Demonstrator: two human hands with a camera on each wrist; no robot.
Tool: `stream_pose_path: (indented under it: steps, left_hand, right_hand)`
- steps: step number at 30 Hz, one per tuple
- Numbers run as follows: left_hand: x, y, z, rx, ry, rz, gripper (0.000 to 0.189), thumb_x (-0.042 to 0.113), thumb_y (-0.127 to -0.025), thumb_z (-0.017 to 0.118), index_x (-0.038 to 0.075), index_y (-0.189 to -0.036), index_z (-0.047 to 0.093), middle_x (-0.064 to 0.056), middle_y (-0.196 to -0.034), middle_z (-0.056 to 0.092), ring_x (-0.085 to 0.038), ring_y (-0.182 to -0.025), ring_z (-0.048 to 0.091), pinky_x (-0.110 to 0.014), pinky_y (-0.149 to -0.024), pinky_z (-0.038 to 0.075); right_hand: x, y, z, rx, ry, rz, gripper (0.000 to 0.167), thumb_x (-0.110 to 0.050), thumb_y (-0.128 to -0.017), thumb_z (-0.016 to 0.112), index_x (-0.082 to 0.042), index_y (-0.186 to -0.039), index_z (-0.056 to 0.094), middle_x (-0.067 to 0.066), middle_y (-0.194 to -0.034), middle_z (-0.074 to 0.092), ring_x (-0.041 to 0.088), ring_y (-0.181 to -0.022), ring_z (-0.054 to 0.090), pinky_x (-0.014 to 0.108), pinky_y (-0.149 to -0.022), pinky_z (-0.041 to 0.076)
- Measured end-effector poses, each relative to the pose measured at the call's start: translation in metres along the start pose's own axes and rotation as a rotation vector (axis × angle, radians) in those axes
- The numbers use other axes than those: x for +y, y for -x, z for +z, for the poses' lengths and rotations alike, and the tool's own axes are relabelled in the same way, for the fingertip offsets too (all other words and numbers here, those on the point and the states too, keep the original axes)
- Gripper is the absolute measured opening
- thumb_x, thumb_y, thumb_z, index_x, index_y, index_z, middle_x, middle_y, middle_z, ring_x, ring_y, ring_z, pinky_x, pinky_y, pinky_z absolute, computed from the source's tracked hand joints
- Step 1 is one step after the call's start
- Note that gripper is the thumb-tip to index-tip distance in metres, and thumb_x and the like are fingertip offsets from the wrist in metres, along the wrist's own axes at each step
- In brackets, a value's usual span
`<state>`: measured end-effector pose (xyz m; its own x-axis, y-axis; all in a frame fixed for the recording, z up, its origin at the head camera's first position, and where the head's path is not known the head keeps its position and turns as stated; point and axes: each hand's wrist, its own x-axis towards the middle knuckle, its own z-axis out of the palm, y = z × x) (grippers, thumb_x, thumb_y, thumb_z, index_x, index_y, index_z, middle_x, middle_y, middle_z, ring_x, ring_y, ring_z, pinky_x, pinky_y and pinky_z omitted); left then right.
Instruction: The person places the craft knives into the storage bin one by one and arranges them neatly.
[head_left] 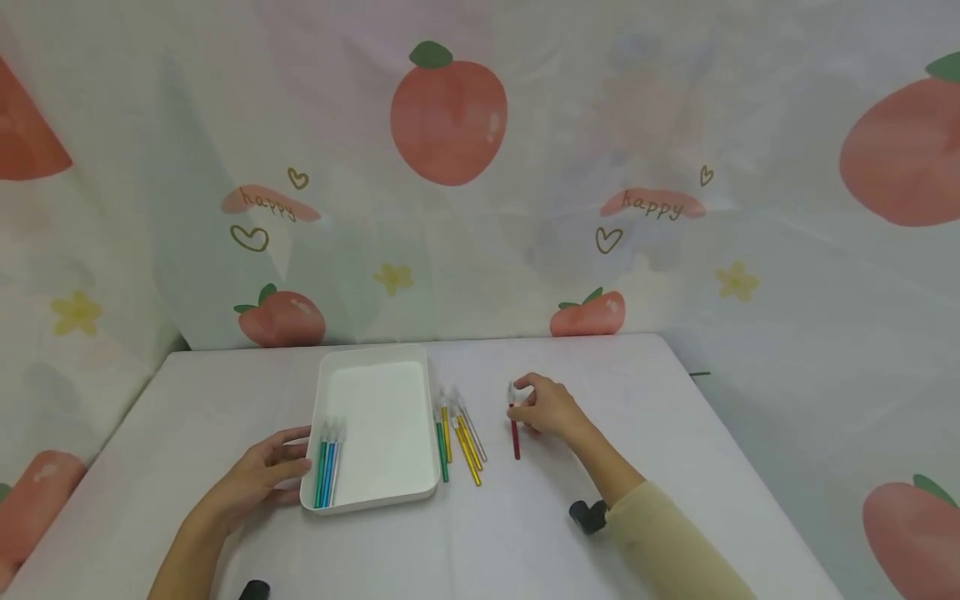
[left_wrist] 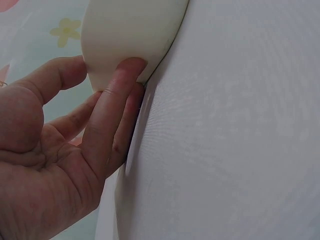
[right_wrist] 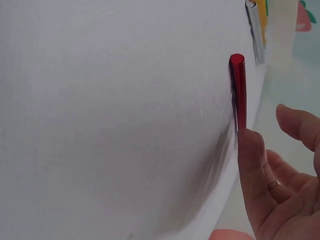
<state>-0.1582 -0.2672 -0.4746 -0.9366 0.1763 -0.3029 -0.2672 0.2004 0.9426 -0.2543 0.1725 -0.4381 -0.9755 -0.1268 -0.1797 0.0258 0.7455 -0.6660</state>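
Observation:
A slim red rod with a clear cap (head_left: 516, 437) lies on the white table. My right hand (head_left: 551, 407) is over its capped end, one fingertip right at the red shaft (right_wrist: 239, 90) in the right wrist view and another finger apart from it. At the left, my left hand (head_left: 268, 467) rests its fingertips against the outer side of a white tray (head_left: 375, 498). In the left wrist view those fingers (left_wrist: 112, 107) touch the tray's wall (left_wrist: 132, 35). Several green, blue and silver capped rods (head_left: 327, 473) stand side by side along the tray's left.
Beside the tray's right edge lie several loose capped rods, green, yellow (head_left: 467, 446) and silver. A black object (head_left: 588, 517) is near the right forearm, and another dark object (head_left: 255, 590) is at the front edge. A fruit-printed curtain (head_left: 480, 250) surrounds the table (head_left: 525, 533).

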Motion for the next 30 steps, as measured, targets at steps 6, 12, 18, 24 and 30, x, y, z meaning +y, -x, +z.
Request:
stream_pose_path:
  steps: [6,12,18,24,30]
  left_hand:
    - [0.0,-0.001,0.0,-0.006,0.01,0.001,0.074,0.023,-0.095,0.068,0.007,-0.155,0.029,-0.03,-0.149,0.04,-0.03,-0.117,0.063,-0.043,-0.085,0.06]
    - [0.0,-0.001,0.001,0.001,0.007,-0.005,0.074,0.023,-0.095,0.069,0.007,-0.155,0.029,-0.03,-0.149,0.04,-0.03,-0.117,0.063,-0.044,-0.085,0.059]
    - [0.001,0.001,0.0,0.013,0.001,-0.013,0.074,0.023,-0.095,0.069,0.008,-0.155,0.03,-0.03,-0.15,0.04,-0.03,-0.117,0.063,-0.044,-0.085,0.059]
    - [0.0,0.0,0.0,0.013,-0.007,-0.014,0.074,0.024,-0.095,0.069,0.008,-0.155,0.029,-0.03,-0.15,0.039,-0.031,-0.118,0.062,-0.044,-0.085,0.059]
    - [-0.001,0.0,-0.001,0.003,0.001,-0.012,0.074,0.024,-0.095,0.069,0.009,-0.155,0.029,-0.03,-0.15,0.039,-0.031,-0.119,0.062,-0.045,-0.086,0.059]
  right_hand:
    - [0.004,-0.002,0.001,-0.015,0.022,0.025,0.056,-0.023,-0.086,0.078,-0.009,-0.135,0.055,0.005,-0.082,0.063,0.018,-0.062,0.06,0.028,-0.057,0.048]
    - [0.004,-0.005,0.004,-0.037,0.033,0.044,0.058,-0.022,-0.084,0.079,-0.007,-0.135,0.054,0.005,-0.08,0.063,0.019,-0.059,0.061,0.027,-0.054,0.048]
    - [0.002,-0.006,0.007,-0.046,0.021,0.055,0.06,-0.02,-0.083,0.081,-0.006,-0.135,0.054,0.006,-0.079,0.064,0.018,-0.056,0.06,0.027,-0.053,0.049]
    - [0.0,-0.007,0.01,-0.043,0.03,0.07,0.063,-0.016,-0.078,0.084,-0.007,-0.133,0.054,0.006,-0.077,0.064,0.018,-0.057,0.061,0.027,-0.053,0.049]
    - [0.0,-0.009,0.012,-0.043,0.041,0.09,0.066,-0.008,-0.077,0.083,-0.01,-0.135,0.053,0.007,-0.079,0.064,0.019,-0.06,0.062,0.027,-0.053,0.051]
